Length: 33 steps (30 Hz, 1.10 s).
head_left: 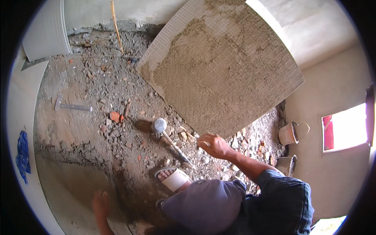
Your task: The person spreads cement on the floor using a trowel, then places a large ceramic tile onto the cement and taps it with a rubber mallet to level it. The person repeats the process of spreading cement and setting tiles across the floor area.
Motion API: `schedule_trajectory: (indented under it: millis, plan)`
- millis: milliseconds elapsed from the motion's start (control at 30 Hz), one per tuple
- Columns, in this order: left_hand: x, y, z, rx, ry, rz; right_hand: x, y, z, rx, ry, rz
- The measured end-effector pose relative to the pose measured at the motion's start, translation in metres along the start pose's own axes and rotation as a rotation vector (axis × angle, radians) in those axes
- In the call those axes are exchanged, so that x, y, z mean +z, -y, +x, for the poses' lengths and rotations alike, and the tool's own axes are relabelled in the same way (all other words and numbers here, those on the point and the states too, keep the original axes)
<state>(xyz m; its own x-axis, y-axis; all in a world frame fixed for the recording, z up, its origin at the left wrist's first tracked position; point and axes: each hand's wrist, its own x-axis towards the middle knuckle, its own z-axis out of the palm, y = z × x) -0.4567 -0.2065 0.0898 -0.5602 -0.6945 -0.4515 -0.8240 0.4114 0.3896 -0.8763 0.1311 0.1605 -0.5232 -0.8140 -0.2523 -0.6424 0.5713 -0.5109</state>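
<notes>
A large square tile [231, 66] tilts up ahead of me, its ribbed back mostly coated in wet grey mortar. At its lower corner is my right hand [213, 145], fingers curled in; what they hold, if anything, is hidden. A mallet [159, 125] with a pale round head lies on the rubble just left of that hand, its handle angled toward my sandalled foot [175, 178]. Low on the left, my left hand [101, 201] hangs over a smooth grey surface [66, 184]. Blur and shadow hide its fingers' shape.
Broken rubble and brick bits [115, 116] cover the ground. A thin string [111, 86] runs across it. An L-shaped tool [74, 106] lies left. Two buckets [288, 134] [286, 165] stand right. A stick [115, 27] rises at the back; more tiles [45, 29] lean at far left.
</notes>
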Motion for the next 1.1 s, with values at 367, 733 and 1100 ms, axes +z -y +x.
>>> schedule_trajectory:
  millis: [367, 733, 1100]
  plan:
    - [-0.009, 0.010, -0.014, 0.003, 0.029, -0.030, 0.102, -0.008, -0.028, 0.205, 0.294, 0.102]
    - [-0.011, -0.001, -0.008, -0.064, 0.041, -0.041, 0.096, -0.007, -0.017, 0.145, 0.228, 0.094]
    - [-0.013, -0.010, -0.004, -0.066, 0.068, -0.020, 0.093, 0.009, -0.015, 0.223, 0.358, 0.089]
